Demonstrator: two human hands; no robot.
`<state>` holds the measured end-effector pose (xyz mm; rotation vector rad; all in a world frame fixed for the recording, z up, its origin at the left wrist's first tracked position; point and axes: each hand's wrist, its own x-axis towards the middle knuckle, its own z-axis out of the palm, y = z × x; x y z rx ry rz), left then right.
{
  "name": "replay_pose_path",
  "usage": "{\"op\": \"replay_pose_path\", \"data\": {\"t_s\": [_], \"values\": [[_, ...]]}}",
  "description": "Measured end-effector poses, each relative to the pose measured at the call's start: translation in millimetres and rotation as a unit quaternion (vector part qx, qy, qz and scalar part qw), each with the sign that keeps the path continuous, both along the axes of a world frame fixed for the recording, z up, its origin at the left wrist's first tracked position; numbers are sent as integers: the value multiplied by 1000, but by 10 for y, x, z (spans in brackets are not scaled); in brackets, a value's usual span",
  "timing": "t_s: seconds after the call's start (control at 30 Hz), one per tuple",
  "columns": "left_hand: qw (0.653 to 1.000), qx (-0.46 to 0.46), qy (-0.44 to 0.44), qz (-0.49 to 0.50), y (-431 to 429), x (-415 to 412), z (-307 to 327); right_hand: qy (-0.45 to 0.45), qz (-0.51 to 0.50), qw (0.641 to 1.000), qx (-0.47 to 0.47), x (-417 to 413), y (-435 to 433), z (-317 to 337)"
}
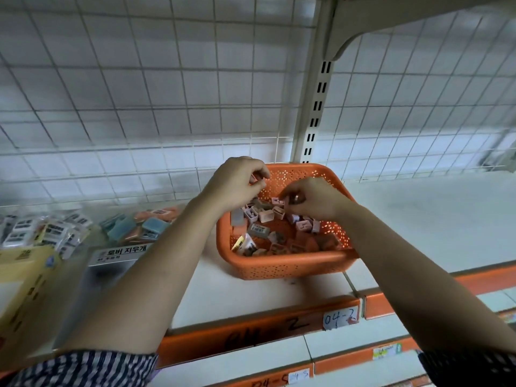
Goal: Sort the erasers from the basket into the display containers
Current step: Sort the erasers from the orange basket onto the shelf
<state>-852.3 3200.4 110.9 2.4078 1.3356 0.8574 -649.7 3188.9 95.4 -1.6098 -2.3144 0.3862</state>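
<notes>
I record this as a stationery shop: a white shelf (pixel 418 219) with orange price strip (pixel 279 325) and handwritten bay tag (pixel 340 317), slotted upright (pixel 315 113), wire-grid back panel (pixel 139 93), and labelled display containers (pixel 111 272) of packaged erasers (pixel 145 226).

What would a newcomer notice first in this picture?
The bright orange basket, mid-shelf, heaped with small erasers. Both hands work over it: the right hand pinches a pink eraser, the left hand hovers curled by the back rim. Left of it, a display container holds blue and orange erasers.
</notes>
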Motion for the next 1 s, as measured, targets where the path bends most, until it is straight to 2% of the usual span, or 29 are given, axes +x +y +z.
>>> {"op": "replay_pose_path", "data": {"t_s": [0.07,0.17,0.23,0.47,0.53,0.8,1.0], "values": [[997,-28,72,-2,138,83,-9,81,-53,993,63,40,6,7],[984,-55,167,-4,339,209,-52,108,-85,985,100,63,28,-2],[979,-60,193,-7,408,287,-108,129,-102,980,111,84,52,-10],[982,-89,165,5,495,291,-292,236,-130,955,123,125,16,21],[977,-102,186,7,494,287,-298,253,-126,953,113,129,14,25],[959,-129,253,7,504,314,-285,251,-139,954,88,154,-5,39],[963,-136,231,0,469,329,-261,258,-154,950,79,162,-29,71]]}}
